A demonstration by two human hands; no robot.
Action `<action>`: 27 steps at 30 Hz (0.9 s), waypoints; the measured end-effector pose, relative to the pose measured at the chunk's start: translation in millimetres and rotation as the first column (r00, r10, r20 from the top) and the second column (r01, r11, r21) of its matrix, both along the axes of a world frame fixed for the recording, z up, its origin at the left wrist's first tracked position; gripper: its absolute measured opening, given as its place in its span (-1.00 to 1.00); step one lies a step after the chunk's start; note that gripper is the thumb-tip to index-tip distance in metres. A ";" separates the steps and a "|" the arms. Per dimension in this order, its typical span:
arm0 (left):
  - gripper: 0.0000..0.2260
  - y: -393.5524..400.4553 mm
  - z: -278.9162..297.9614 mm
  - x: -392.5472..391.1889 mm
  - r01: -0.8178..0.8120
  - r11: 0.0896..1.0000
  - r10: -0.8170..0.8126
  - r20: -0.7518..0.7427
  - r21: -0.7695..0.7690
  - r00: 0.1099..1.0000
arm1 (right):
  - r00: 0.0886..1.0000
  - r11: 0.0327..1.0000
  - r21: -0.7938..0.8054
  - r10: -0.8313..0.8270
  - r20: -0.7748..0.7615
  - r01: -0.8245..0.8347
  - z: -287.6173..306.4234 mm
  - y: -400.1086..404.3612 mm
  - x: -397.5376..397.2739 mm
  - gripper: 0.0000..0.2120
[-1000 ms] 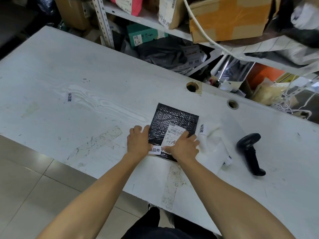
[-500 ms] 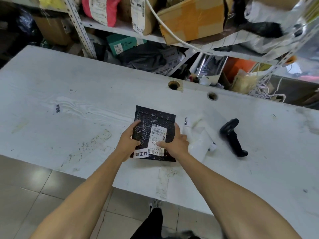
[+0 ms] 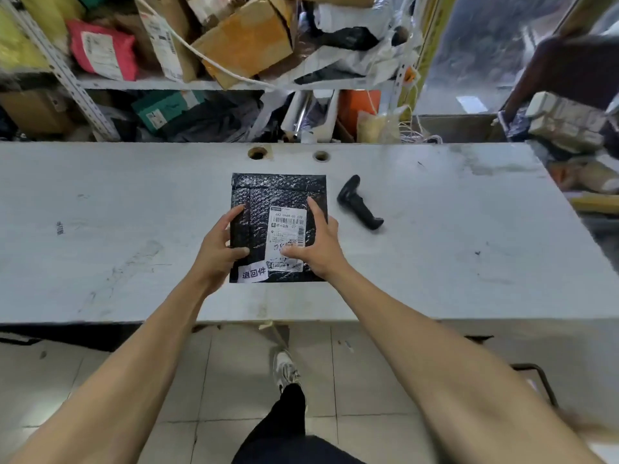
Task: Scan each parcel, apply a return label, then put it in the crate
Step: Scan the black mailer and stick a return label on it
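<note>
The black bubble parcel (image 3: 278,226) is held up over the grey table (image 3: 452,249), its white return label (image 3: 253,272) already stuck on the near corner. It looks light, soft and a bit slippery, so its two side edges seem the best places to hold. The left hand (image 3: 219,251) pinches the left edge and the right hand (image 3: 318,246) pinches the right edge, both arms reaching forward, with the scanner (image 3: 358,202) lying just beside.

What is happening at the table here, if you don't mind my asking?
A person is holding a black bubble-wrap parcel with both hands: the left hand grips its left edge and the right hand its right. A white return label is already stuck at its lower left corner, beside the shipping label. The black scanner lies idle on the white table. No crate is visible.
</note>
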State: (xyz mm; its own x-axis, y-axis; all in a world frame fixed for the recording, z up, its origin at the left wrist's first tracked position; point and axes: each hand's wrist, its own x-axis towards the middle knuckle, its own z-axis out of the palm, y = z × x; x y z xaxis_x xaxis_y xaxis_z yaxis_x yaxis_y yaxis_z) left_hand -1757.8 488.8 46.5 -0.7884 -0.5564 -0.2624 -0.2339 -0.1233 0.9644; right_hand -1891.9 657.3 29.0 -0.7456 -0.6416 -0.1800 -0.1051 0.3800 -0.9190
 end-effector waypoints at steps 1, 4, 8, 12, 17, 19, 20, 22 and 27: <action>-0.22 21.7 4.5 -6.7 0.055 0.984 -0.049 0.042 -0.167 0.998 | 0.998 0.999 0.010 -0.038 -0.042 0.038 2.0 22.1 1.7 0.06; -0.17 90.3 13.9 -31.4 0.283 0.786 -0.195 0.214 -0.550 0.957 | 0.977 0.982 0.069 -0.166 -0.131 0.176 7.2 99.2 6.6 0.05; -0.08 190.3 18.4 -74.2 0.520 0.347 -0.278 0.444 -0.780 0.852 | 0.911 0.912 0.120 -0.366 -0.191 0.392 10.4 220.7 12.9 0.03; -0.04 269.7 13.5 -107.7 0.587 0.161 -0.423 0.482 -0.794 0.768 | 0.830 0.815 0.175 -0.516 -0.212 0.552 10.1 308.7 23.5 0.04; 0.00 392.1 -1.3 -144.8 0.607 -0.057 -0.647 0.492 -0.793 0.582 | 0.658 0.603 0.263 -0.706 -0.262 0.753 2.3 427.2 46.5 0.06; 0.00 436.8 -8.6 -157.1 0.611 -0.136 -0.701 0.511 -0.780 0.497 | 0.594 0.518 0.304 -0.758 -0.269 0.799 -2.1 466.7 57.0 0.07; 0.01 459.7 -11.9 -162.1 0.609 -0.178 -0.724 0.522 -0.773 0.452 | 0.562 0.472 0.333 -0.781 -0.272 0.816 -5.4 486.2 61.8 0.08; 0.01 504.3 -19.3 -171.5 0.608 -0.250 -0.755 0.545 -0.753 0.364 | 0.512 0.394 0.396 -0.819 -0.258 0.830 -11.3 521.1 68.8 0.09; 0.02 606.2 -44.0 -198.1 0.602 -0.408 -0.781 0.604 -0.686 0.160 | 0.366 0.197 0.511 -0.896 -0.253 0.836 -32.2 593.0 70.9 0.11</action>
